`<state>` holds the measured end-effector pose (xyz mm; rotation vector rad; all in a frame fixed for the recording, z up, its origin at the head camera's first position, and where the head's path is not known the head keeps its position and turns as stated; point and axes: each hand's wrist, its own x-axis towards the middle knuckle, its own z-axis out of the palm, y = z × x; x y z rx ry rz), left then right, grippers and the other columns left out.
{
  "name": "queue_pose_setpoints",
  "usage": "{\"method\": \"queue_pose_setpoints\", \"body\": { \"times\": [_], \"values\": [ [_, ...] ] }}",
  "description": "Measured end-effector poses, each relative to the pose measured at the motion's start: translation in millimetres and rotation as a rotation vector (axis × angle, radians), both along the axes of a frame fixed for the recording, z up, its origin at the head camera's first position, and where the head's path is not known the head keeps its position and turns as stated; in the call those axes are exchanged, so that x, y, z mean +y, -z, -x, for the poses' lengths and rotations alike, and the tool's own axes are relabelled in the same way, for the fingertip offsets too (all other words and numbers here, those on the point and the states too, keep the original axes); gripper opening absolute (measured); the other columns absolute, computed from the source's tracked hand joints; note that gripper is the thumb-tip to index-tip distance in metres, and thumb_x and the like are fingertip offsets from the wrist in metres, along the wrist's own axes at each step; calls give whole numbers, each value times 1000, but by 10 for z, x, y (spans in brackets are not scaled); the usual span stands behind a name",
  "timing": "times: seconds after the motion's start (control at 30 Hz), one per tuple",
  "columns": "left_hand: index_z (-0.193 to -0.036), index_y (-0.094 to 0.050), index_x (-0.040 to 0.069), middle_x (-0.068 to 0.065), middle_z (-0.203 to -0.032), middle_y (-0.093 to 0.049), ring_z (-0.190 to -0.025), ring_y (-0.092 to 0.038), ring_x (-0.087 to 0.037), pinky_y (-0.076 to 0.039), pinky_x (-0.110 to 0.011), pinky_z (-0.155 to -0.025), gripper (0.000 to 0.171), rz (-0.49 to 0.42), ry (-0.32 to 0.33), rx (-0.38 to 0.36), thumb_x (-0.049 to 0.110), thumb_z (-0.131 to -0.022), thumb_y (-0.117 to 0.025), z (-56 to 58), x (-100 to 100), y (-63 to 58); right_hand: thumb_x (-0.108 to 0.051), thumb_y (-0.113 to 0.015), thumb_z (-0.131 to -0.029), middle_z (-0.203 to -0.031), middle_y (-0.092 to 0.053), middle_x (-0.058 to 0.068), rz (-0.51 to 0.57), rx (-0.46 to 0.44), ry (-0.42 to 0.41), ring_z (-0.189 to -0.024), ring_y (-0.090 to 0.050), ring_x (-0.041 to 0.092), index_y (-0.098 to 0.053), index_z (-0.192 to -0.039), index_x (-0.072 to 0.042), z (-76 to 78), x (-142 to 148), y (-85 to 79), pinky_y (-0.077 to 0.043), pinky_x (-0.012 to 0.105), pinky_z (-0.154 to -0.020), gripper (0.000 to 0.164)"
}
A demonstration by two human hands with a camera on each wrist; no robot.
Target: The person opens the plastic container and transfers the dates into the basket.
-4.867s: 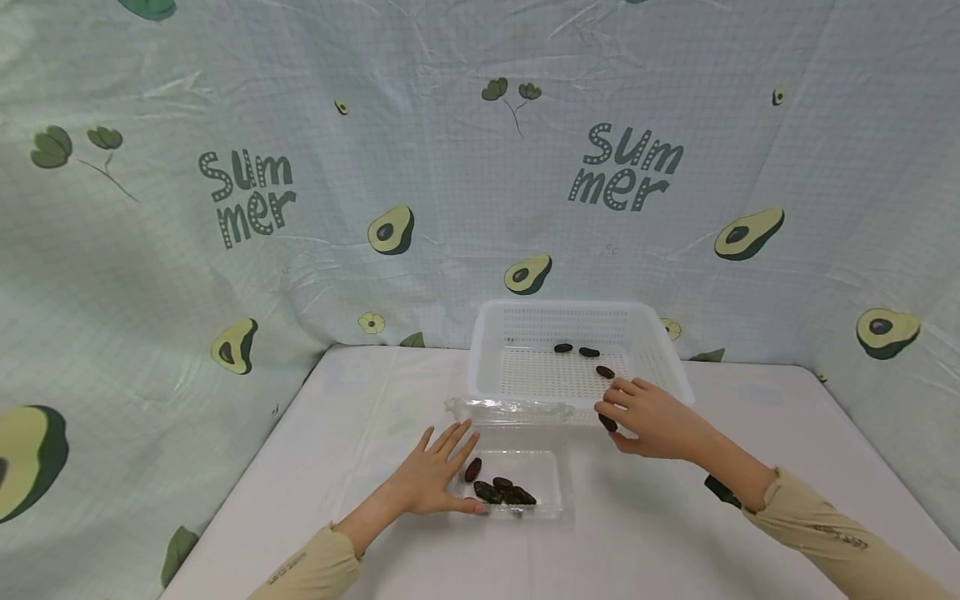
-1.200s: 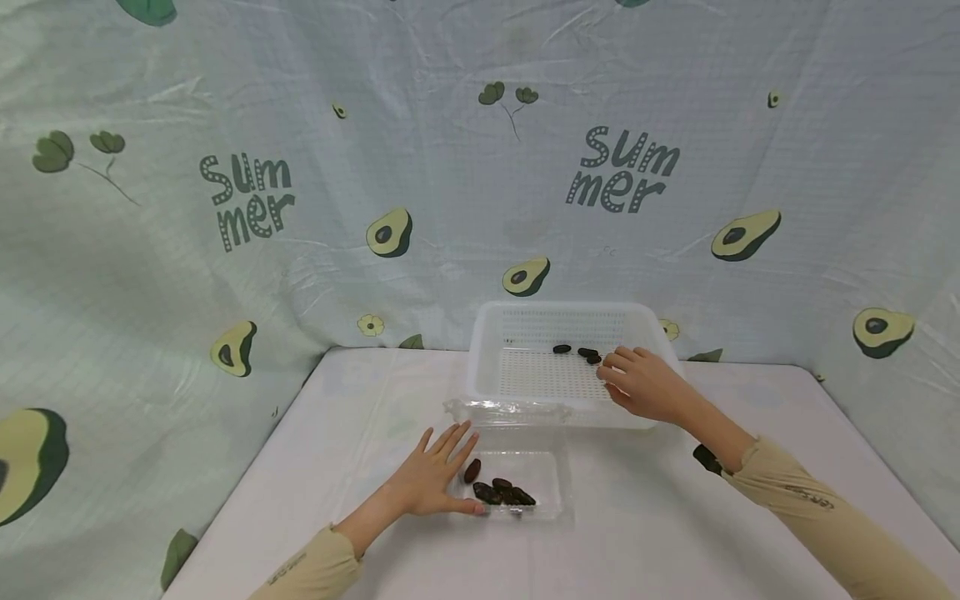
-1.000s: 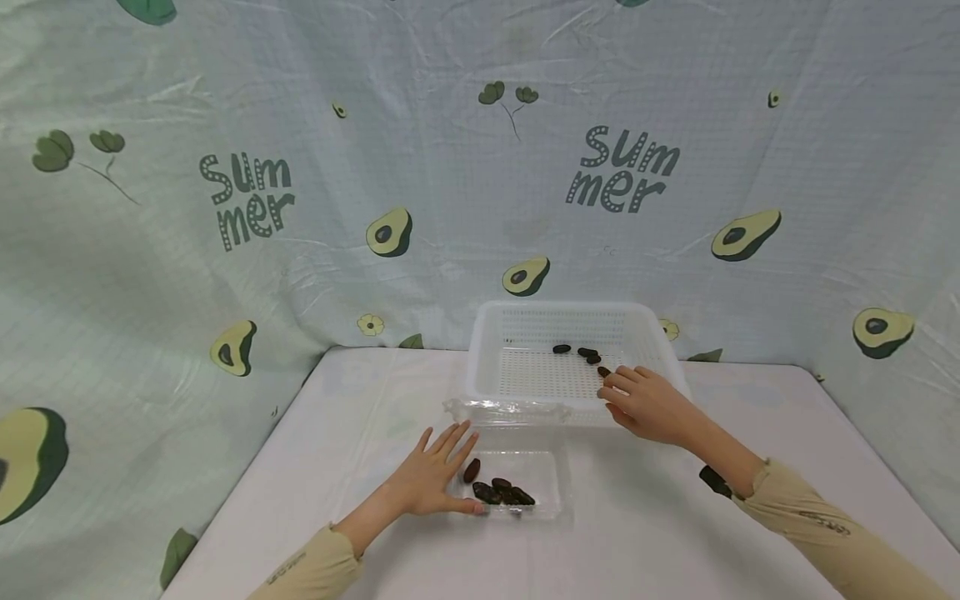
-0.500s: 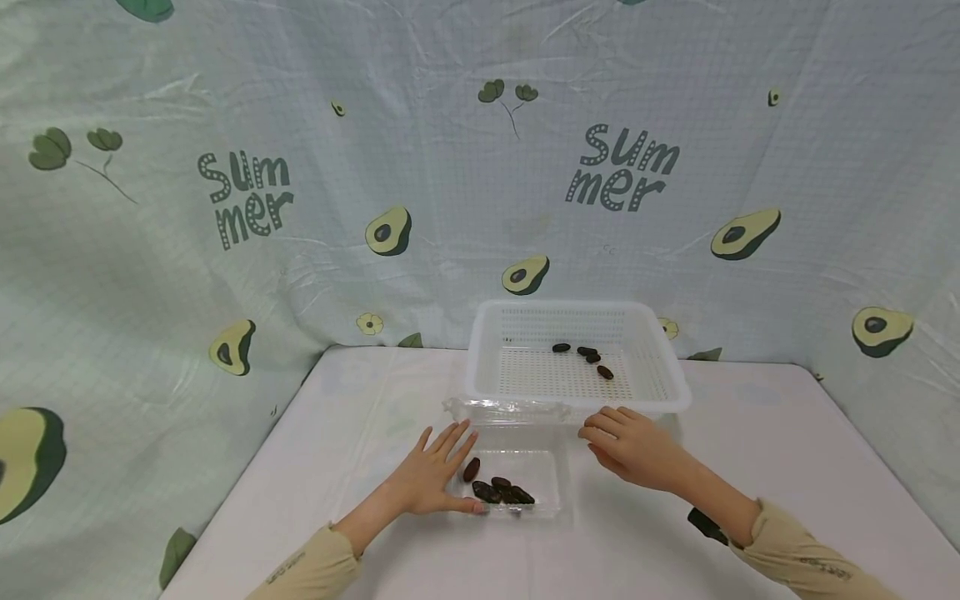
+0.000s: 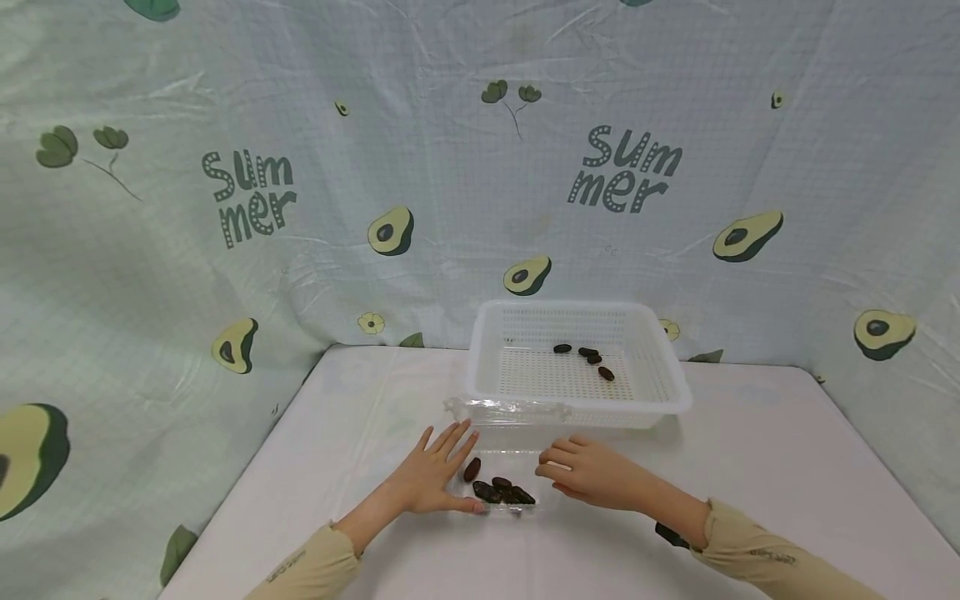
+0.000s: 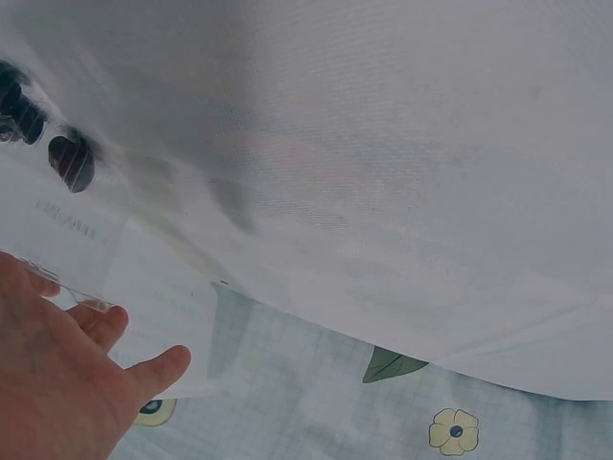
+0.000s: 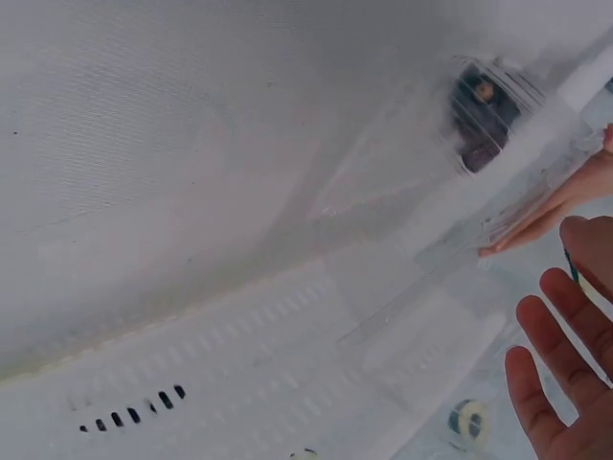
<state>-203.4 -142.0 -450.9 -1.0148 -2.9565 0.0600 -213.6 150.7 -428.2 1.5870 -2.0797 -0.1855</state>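
My left hand (image 5: 427, 479) rests with spread fingers on the left side of a clear plastic box (image 5: 517, 461). Several dark brown dates (image 5: 487, 492) lie near the box's front wall, one reddish date (image 5: 472, 469) apart at the left. Over the box's right side hovers my right hand (image 5: 592, 475), its fingers loosely bent; its palm and fingers (image 7: 565, 335) show nothing held in the right wrist view. Behind the box stands a white perforated basket (image 5: 562, 307), with several dates (image 5: 606, 373) on its floor. In the left wrist view the left hand (image 6: 57, 364) touches the clear plastic edge.
The clear box's crinkled lid edge (image 5: 510, 412) stands up against the basket's front. A white cloth (image 5: 375, 392) covers the table. Behind it hangs a printed curtain (image 5: 450, 167) with avocados and lettering. A black device (image 5: 671, 536) sits at the right wrist.
A date that my right hand held now lies in the basket with the others. The right hand has come back forward and left, over the clear box. My left hand has stayed put.
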Motion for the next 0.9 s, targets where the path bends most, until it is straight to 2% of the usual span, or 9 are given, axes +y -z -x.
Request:
{"method": "queue_pose_setpoints", "body": {
  "times": [0.27,0.63,0.9],
  "values": [
    [-144,-15,11,-11,-150,-13,-137,-20,-27,-21,-55,-105,102,-12,-3,1,79,-71,-34,0,-3,-4,-33,-70,-75,-100,-57,-12,-46,45,-13,-89,-51,5,-55,-103,-24,88,-244,149,-42,19,-72,33],
    [-143,-17,9,-13,-150,-15,-136,-20,-29,-21,-55,-104,103,-30,14,19,81,-71,-30,24,-10,49,-32,-57,-86,-97,-59,-14,-138,85,14,-85,-51,3,-56,-105,-26,206,-560,316,-41,17,-66,20],
    [-145,-12,13,-9,-151,-9,-138,-14,-25,-18,-54,-106,101,-4,-17,-24,79,-72,-35,15,-1,31,-33,-50,-89,-88,-59,-15,-214,96,43,-79,-50,3,-59,-99,-28,245,-719,436,-38,16,-61,14]
  ]
}}
